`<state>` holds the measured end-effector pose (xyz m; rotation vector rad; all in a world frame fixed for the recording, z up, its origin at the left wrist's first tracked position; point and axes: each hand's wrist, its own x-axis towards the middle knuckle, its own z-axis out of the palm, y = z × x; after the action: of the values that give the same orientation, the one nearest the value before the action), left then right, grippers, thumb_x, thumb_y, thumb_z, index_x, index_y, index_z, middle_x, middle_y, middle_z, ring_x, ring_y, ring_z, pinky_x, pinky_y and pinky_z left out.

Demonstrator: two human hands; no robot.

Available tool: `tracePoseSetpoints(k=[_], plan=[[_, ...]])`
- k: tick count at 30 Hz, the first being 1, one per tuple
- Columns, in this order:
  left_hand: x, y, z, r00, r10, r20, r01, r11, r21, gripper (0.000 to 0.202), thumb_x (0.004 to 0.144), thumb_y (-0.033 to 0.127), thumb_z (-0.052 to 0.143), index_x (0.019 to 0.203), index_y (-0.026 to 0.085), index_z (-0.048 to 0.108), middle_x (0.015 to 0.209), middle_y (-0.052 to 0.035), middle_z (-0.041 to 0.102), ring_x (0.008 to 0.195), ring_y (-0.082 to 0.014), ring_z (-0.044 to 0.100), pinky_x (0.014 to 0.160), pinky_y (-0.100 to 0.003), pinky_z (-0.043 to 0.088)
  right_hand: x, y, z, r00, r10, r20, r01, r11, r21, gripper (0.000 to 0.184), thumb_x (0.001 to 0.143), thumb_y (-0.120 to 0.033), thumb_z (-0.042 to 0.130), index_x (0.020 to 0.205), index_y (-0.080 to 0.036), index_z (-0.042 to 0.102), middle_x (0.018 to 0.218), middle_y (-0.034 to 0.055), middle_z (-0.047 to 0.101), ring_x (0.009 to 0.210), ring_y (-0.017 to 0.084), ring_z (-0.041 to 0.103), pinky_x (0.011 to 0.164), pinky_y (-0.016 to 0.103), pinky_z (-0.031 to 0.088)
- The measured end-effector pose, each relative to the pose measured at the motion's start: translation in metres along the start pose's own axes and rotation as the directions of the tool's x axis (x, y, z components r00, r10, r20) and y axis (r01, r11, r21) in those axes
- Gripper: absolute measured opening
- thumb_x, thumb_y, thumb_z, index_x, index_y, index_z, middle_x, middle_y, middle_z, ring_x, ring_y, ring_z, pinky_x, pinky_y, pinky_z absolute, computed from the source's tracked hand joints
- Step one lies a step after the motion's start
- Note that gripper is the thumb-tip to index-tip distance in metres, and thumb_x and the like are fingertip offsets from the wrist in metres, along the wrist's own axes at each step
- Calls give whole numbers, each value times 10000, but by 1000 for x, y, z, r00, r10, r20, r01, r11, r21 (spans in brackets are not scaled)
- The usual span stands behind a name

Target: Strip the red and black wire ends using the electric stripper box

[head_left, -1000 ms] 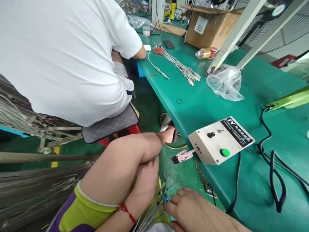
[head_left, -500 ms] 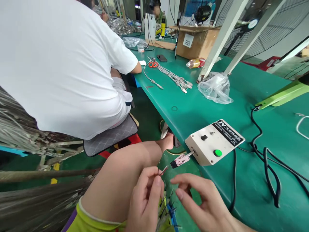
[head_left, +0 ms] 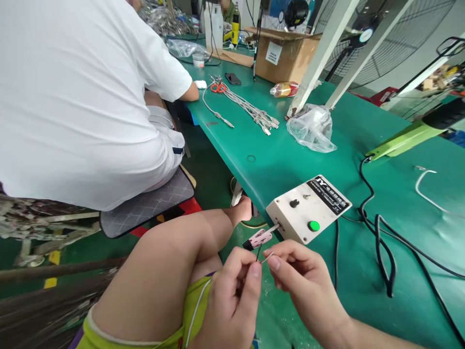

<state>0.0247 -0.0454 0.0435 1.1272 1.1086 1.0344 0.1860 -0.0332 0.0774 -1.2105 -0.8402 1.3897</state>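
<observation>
Both hands pinch a thin wire [head_left: 262,255] between them: left hand [head_left: 232,295] clamped on the lower part, right hand [head_left: 301,278] on the tip, prob. Wire tip sits just below the pink clip [head_left: 257,239] on the white box [head_left: 308,208], pointing up-right; right hand nearer.

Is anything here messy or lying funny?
Yes. A plastic drink bottle lies tipped on its side on the green table, and a crumpled clear plastic bag sits loose nearby. Nothing looks spilled or broken.
</observation>
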Motion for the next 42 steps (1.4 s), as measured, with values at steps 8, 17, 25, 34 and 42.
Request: tracePoseSetpoints(k=[8, 17, 25, 34, 42], plan=[[-2, -4, 15, 996, -42, -81, 28, 986, -166, 407, 1125, 624, 645, 1100, 226, 723, 647, 79, 402, 558, -118, 349, 522, -210, 364, -1, 1, -1, 997, 51, 50, -56, 993, 106, 270, 928, -463, 993, 868, -216, 905, 631, 5, 685, 554, 102, 519, 547, 212, 429], [-3, -9, 18, 991, 82, -108, -115, 933, -341, 303, 1086, 532, 774, 1040, 249, 673, 631, 100, 459, 511, -73, 360, 519, -152, 401, -8, 5, -1, 994, 99, 42, -104, 987, 125, 239, 894, -440, 1029, 873, -241, 899, 683, -11, 703, 605, 101, 549, 597, 201, 466], [-4, -20, 15, 998, 59, -16, -61, 908, -414, 266, 1123, 498, 733, 1080, 246, 658, 744, 35, 695, 656, -126, 680, 680, -212, 604, -6, 7, -2, 980, 185, 72, -190, 979, 70, 245, 910, -473, 1013, 869, -252, 914, 621, -19, 670, 571, 99, 529, 580, 210, 441], [-7, -28, 14, 995, 63, -71, -85, 927, -366, 287, 1108, 494, 760, 1004, 242, 672, 729, 45, 681, 608, -87, 618, 595, -141, 490, -6, 6, -5, 967, 252, 46, -254, 966, 53, 246, 828, -480, 1054, 830, -272, 922, 633, -10, 692, 607, 125, 531, 601, 241, 429], [-4, -23, 7, 986, 53, -156, -92, 964, -250, 453, 1070, 618, 752, 898, 208, 670, 656, 55, 569, 524, -75, 487, 506, -138, 421, -5, 10, -5, 946, 316, 78, -316, 949, -9, 325, 890, -517, 994, 816, -217, 895, 604, 3, 679, 578, 128, 505, 572, 256, 365]])
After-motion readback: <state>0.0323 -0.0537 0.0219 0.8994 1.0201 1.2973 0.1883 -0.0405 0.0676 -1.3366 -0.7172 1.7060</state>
